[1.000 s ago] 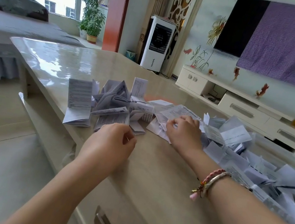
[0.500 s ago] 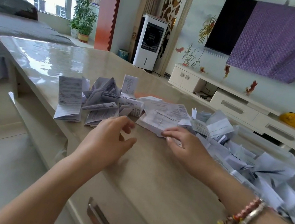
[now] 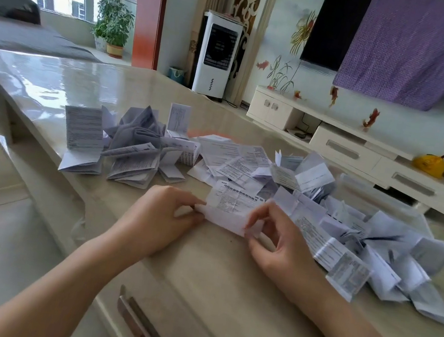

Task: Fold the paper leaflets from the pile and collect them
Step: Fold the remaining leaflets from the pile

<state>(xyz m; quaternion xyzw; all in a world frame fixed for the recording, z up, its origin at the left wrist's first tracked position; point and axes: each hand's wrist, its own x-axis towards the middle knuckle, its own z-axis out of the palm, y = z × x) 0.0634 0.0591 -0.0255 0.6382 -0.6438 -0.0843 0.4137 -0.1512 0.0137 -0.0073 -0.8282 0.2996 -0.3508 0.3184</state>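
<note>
We pinched one leaflet (image 3: 230, 209) at both ends on the table (image 3: 224, 286), left hand (image 3: 161, 218) and right hand (image 3: 278, 245) each gripping an edge, between the folded stack (image 3: 130, 150) and the loose pile (image 3: 351, 228).

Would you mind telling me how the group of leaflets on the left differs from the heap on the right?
The left group is smaller; the right heap is larger and sprawls wider. Several papers in the left group stand upright as creased booklets, while those in the right heap lie tumbled at mixed angles. The right heap reaches the right hand; the left group sits apart from the left hand. Both are white printed paper.
</note>
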